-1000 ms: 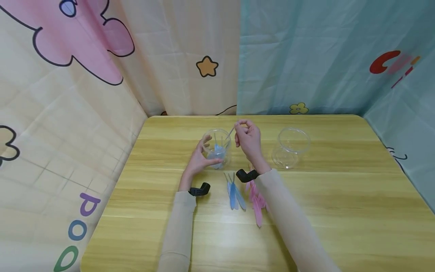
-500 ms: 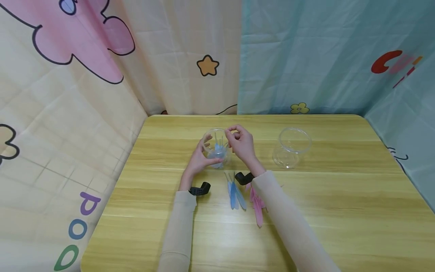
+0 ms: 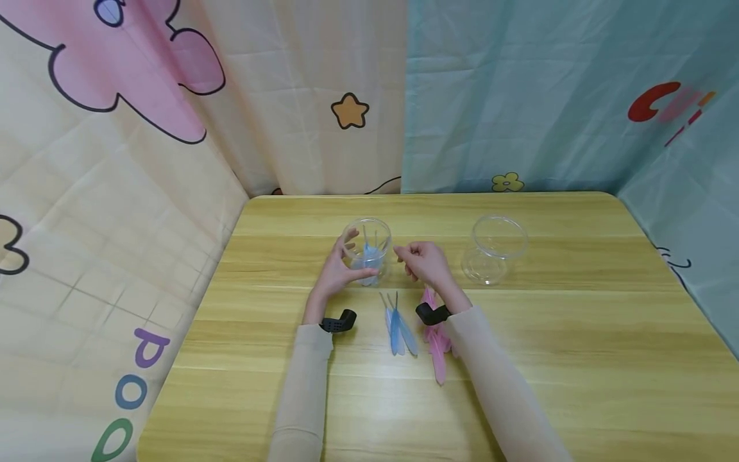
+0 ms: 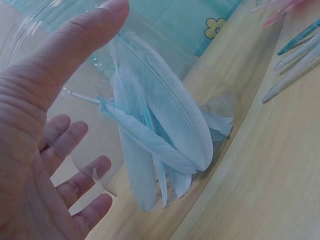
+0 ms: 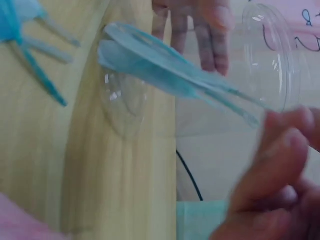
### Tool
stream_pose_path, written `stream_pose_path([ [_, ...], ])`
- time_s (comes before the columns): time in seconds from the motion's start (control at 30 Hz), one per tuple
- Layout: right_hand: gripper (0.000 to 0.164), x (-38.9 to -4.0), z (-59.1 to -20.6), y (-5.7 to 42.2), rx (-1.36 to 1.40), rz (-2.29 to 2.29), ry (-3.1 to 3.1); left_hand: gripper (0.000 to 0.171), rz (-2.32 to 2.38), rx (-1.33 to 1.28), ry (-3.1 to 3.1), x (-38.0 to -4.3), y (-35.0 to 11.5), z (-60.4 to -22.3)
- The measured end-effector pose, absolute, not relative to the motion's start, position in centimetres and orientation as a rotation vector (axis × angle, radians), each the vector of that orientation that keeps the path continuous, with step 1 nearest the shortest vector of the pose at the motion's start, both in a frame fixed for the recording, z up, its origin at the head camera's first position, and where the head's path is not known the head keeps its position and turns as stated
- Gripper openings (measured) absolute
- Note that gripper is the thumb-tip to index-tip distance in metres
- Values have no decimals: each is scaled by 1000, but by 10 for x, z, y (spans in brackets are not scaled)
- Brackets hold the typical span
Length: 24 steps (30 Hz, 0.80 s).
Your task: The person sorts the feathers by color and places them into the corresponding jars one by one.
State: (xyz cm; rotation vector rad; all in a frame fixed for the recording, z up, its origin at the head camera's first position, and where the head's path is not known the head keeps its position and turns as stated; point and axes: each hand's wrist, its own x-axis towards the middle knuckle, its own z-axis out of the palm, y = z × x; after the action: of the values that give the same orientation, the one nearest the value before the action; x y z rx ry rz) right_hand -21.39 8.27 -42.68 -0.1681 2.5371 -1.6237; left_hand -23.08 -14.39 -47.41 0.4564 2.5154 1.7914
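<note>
My left hand grips a clear plastic cup standing on the table, thumb on the near side and fingers round the back. Inside lean several light blue feathers, vanes at the bottom and quills pointing up towards the rim. Just right of the cup is my right hand, its fingers loosely curled with nothing visible between them. The right wrist view shows its fingertips close to the cup's mouth. A few more blue feathers lie fanned on the table below the cup.
Pink feathers lie right of the blue ones, partly under my right wrist. A second clear cup stands upright farther right, with nothing seen in it. Printed curtains hang behind the wooden table.
My right hand brought a feather to the cup's mouth, let it go inside, and has moved back right and towards me. The left hand has stayed round the cup.
</note>
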Motion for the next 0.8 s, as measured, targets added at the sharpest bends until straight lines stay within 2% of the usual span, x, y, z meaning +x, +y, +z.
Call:
stream_pose_path([
  [0.23,46,-202,-443,88,-204,-1081,2458,105,1779,436,2526,-232,-144,-475],
  [0.63,52,-189,-455,72,-74,-905,2517,104,1768,447,2537,-233,-144,-477],
  [0.8,47,-187,-457,71,-42,-963,2514,105,1776,449,2531,-234,-144,-477],
])
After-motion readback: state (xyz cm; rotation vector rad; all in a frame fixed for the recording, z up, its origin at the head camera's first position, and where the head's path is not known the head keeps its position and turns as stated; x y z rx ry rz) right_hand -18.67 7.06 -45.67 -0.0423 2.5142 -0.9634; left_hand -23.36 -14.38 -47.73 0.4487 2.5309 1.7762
